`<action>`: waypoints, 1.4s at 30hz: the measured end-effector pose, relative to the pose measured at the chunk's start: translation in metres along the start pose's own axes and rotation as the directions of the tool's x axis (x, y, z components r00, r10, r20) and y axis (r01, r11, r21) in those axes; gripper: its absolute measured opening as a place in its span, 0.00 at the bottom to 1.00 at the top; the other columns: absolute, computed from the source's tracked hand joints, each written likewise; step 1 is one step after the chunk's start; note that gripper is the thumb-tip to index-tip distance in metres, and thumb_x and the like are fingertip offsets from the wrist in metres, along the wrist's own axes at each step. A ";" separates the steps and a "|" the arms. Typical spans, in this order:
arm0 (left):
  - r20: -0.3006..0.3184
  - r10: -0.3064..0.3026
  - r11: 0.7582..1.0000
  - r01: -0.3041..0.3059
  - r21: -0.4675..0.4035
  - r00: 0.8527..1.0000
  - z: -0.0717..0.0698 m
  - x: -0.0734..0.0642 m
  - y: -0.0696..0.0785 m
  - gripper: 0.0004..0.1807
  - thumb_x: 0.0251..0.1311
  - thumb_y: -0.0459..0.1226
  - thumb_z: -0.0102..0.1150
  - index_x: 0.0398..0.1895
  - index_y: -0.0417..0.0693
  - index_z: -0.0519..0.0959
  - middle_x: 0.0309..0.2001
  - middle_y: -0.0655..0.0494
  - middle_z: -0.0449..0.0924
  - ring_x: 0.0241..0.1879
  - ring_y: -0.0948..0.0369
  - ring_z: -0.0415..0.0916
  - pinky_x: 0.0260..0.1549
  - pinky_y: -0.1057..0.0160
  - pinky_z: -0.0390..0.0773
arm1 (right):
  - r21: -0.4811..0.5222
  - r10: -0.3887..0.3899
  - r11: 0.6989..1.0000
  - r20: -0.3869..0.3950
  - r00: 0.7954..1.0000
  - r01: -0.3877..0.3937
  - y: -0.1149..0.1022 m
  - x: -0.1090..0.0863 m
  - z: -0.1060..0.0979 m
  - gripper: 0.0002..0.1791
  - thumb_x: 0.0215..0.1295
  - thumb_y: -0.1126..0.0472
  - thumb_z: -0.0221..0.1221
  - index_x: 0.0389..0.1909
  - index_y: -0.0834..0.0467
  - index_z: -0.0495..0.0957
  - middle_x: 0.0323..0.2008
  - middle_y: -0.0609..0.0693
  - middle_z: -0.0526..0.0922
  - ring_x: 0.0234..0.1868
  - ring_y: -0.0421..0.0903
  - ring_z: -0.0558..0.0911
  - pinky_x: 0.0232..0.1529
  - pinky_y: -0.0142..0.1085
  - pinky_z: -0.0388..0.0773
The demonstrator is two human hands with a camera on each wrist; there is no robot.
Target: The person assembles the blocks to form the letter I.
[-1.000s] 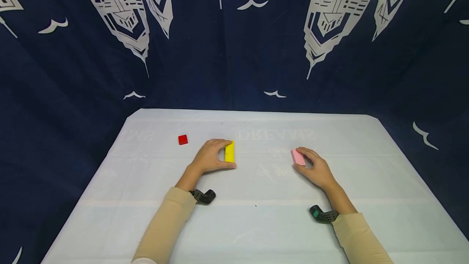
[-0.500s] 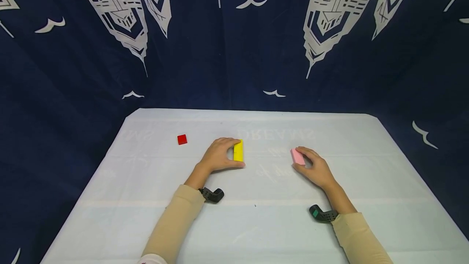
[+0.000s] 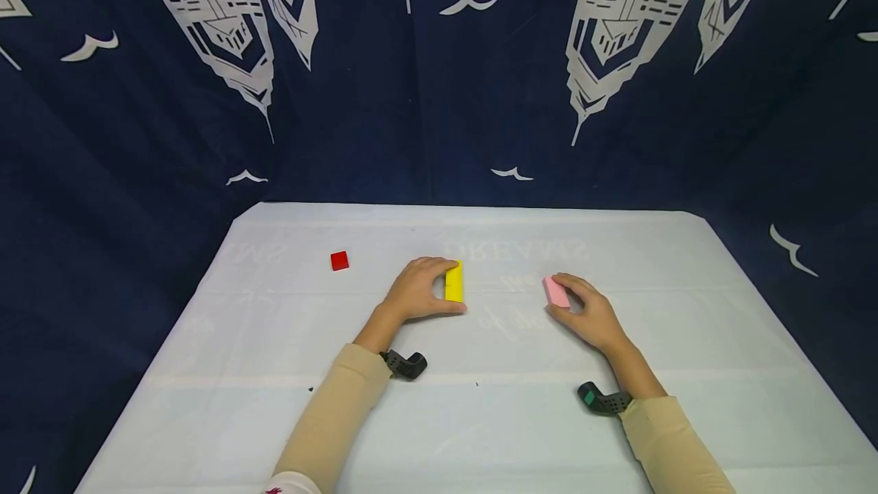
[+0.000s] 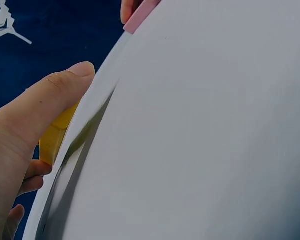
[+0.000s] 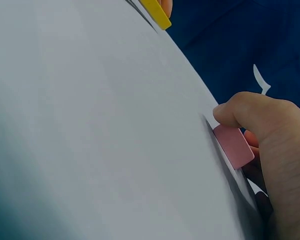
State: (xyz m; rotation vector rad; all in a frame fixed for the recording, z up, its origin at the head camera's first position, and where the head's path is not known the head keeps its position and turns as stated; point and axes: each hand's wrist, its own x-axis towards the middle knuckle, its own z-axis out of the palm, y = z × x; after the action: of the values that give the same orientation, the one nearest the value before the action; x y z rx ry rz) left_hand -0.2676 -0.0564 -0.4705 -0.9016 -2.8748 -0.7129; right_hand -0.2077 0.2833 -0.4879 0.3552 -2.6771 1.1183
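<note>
You hold the long yellow block [image 3: 454, 282], perhaps plastic or wood, by its ends in your left hand [image 3: 421, 288], thumb to fingers. Right of it, apart, your right hand [image 3: 590, 315] pinches the short pink block [image 3: 555, 293], its stuff unclear too. A loose squeeze could let either slip; a hard bump between them could tip one. Only the head view shows the small red square [image 3: 339, 261], left of the yellow block. Your left wrist view shows extra fingers [image 4: 35, 172] at the yellow block's far end.
</note>
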 end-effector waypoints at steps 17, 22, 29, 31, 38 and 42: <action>0.007 0.043 0.999 -0.044 0.019 0.999 0.010 0.012 0.016 0.49 0.43 0.67 0.67 0.68 0.54 0.70 0.66 0.54 0.70 0.67 0.54 0.63 0.68 0.54 0.58 | -0.003 0.005 1.000 0.007 1.000 -0.005 -0.002 0.000 0.000 0.32 0.57 0.61 0.68 0.61 0.68 0.72 0.63 0.65 0.71 0.66 0.65 0.65 0.65 0.59 0.61; -0.006 0.043 0.998 -0.043 0.039 0.999 0.014 0.014 0.019 0.49 0.44 0.66 0.67 0.68 0.53 0.70 0.66 0.53 0.70 0.67 0.54 0.63 0.68 0.54 0.58 | -0.011 0.007 1.000 0.007 1.000 -0.007 -0.003 -0.001 0.000 0.32 0.57 0.61 0.68 0.61 0.68 0.72 0.63 0.65 0.71 0.66 0.65 0.65 0.65 0.59 0.61; -0.037 0.046 0.995 -0.043 0.085 0.998 0.020 0.016 0.018 0.50 0.44 0.68 0.66 0.69 0.53 0.70 0.66 0.52 0.70 0.67 0.54 0.64 0.68 0.54 0.59 | -0.019 0.015 1.000 0.006 1.000 -0.015 -0.002 -0.001 0.001 0.32 0.57 0.60 0.68 0.62 0.67 0.72 0.63 0.65 0.71 0.66 0.65 0.66 0.65 0.59 0.61; -0.038 0.042 0.995 -0.038 0.095 0.998 0.021 0.016 0.018 0.50 0.44 0.68 0.65 0.69 0.54 0.69 0.66 0.52 0.70 0.67 0.54 0.64 0.68 0.54 0.59 | -0.017 0.014 1.000 0.004 1.000 -0.014 -0.001 -0.001 0.001 0.32 0.57 0.60 0.68 0.61 0.67 0.72 0.63 0.65 0.71 0.66 0.65 0.66 0.65 0.59 0.61; -0.036 0.021 0.996 -0.017 0.090 0.999 0.023 0.016 0.018 0.50 0.44 0.68 0.65 0.69 0.54 0.68 0.67 0.53 0.69 0.67 0.54 0.63 0.68 0.53 0.59 | -0.016 0.003 1.000 -0.001 1.000 -0.003 -0.002 -0.001 0.001 0.32 0.56 0.60 0.68 0.61 0.68 0.72 0.63 0.65 0.71 0.66 0.66 0.66 0.64 0.60 0.61; -0.030 0.003 0.999 -0.002 0.047 1.000 0.024 0.016 0.018 0.50 0.44 0.67 0.66 0.70 0.55 0.67 0.67 0.53 0.68 0.68 0.53 0.62 0.68 0.53 0.58 | -0.019 -0.007 1.000 -0.004 1.000 0.007 -0.003 -0.001 0.000 0.32 0.56 0.61 0.68 0.61 0.68 0.72 0.63 0.66 0.71 0.66 0.66 0.66 0.64 0.60 0.61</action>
State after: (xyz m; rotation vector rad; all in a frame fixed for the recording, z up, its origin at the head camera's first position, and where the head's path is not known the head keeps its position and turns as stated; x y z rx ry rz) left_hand -0.2683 -0.0239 -0.4820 -0.8809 -2.8513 -0.6493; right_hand -0.2062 0.2817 -0.4864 0.3577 -2.6787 1.0903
